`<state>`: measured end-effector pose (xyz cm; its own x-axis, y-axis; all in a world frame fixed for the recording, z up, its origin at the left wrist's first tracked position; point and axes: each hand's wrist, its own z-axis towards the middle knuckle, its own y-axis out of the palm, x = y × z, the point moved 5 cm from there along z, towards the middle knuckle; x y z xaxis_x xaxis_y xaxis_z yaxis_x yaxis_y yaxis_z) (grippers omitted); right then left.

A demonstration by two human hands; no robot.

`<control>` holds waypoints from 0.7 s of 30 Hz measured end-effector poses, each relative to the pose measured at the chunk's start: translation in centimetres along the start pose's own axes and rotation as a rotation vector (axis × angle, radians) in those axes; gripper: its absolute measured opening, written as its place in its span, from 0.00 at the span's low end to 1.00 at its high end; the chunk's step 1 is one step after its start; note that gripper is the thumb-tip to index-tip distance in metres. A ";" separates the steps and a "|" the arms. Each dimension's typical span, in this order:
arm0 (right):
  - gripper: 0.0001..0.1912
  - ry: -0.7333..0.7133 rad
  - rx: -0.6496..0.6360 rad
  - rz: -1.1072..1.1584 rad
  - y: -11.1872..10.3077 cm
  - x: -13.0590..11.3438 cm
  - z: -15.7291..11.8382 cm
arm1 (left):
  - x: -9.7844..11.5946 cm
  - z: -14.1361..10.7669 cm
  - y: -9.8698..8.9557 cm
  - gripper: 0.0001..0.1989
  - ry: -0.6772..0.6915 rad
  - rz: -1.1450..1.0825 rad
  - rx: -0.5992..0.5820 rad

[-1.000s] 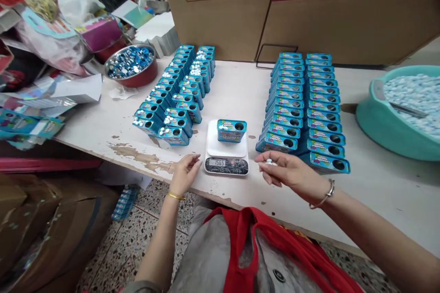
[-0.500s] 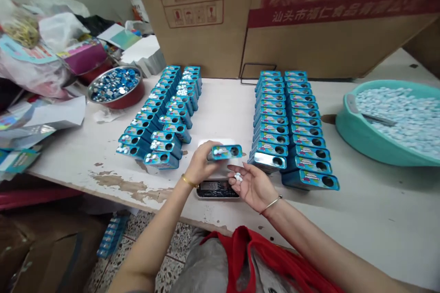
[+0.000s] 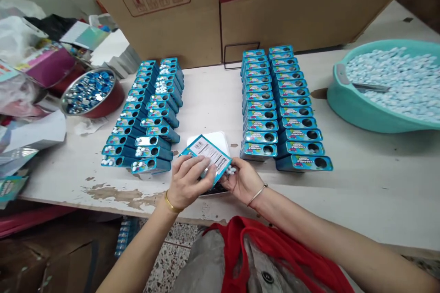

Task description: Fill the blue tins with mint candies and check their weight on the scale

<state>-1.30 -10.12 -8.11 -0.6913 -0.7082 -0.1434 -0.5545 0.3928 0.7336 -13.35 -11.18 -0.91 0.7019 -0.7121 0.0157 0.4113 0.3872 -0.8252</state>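
Note:
My left hand [image 3: 189,181] grips a flat blue candy tin [image 3: 220,158], tipped so that its printed panel faces up and its end points at my other palm. My right hand [image 3: 245,181] is cupped under that end and holds several small white candies [image 3: 231,170]. Behind and below the tin is a small kitchen scale [image 3: 222,139] with a white plate; its display is mostly covered. Rows of upright blue tins [image 3: 151,165] with white candies on their tops stand to the left. More upright tins [image 3: 304,162], with round openings, stand in rows to the right.
A turquoise basin [image 3: 374,116] of pale candies, with a metal scoop handle [image 3: 373,87], sits at the right. At the left is a red bowl [image 3: 112,103] of blue and silver pieces, near stacked white card [image 3: 113,52]. A large cardboard box [image 3: 192,32] closes off the back.
My left hand has turned the tin from level to tipped and brought it over my right palm. My right hand has moved in close under it. The head view has shifted too.

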 end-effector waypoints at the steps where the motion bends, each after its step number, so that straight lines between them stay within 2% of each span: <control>1: 0.09 -0.002 0.000 -0.004 0.0 0.0 0.0 | -0.2 -0.2 0.2 0.15 -0.046 -0.019 -0.007; 8: 0.11 -0.039 0.001 -0.056 -0.1 -0.2 -0.3 | -0.6 -0.7 0.9 0.15 -0.138 -0.085 0.078; 11: 0.11 -0.046 -0.005 -0.081 -0.6 -0.6 -0.8 | -1.6 -0.9 1.8 0.17 -0.308 -0.300 0.110; 16: 0.06 -0.113 0.000 -0.115 -2.0 -1.8 -1.8 | -3.7 -1.8 4.7 0.16 -0.654 -0.638 0.084; 19: 0.07 -0.112 -0.004 -0.110 -2.9 -2.1 -2.3 | -4.7 -1.9 5.7 0.17 -0.736 -0.708 0.072; 21: 0.07 -0.087 -0.022 -0.102 -3.3 -2.0 -2.6 | -5.1 -1.7 5.6 0.19 -0.728 -0.692 0.041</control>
<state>3.14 -11.50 -8.58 -0.6700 -0.6897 -0.2747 -0.6145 0.3075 0.7266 -15.65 -6.39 -6.60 0.4798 -0.2618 0.8374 0.8735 0.0537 -0.4838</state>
